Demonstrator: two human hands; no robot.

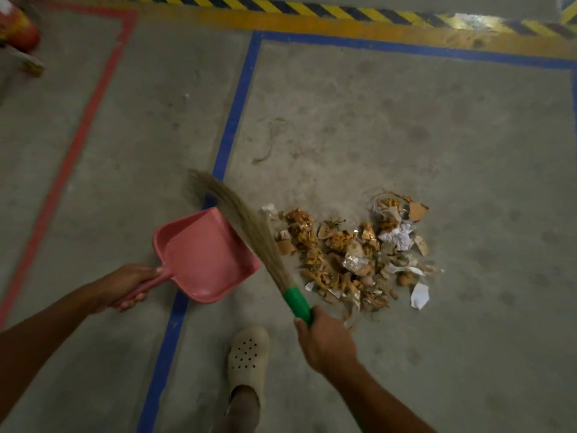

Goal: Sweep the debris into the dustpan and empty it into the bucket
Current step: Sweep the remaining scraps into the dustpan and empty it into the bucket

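Left hand [125, 285] clamped on pink dustpan [206, 254] handle, right hand [327, 342] clamped on grass broom [259, 235]. Sweeping not begun; next, brush debris pile [352, 254] into pan.

Grey concrete floor [374, 120]; blue tape line [232, 126]; debris pile [352, 260] heaped right of it

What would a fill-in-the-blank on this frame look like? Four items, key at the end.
1. The left hand grips the dustpan by its ____.
2. The right hand holds the broom at its ____ collar.
3. The debris pile lies to the right of the ____ tape line.
4. The dustpan is ____ of debris so far.
Missing words: handle, green, blue, empty.
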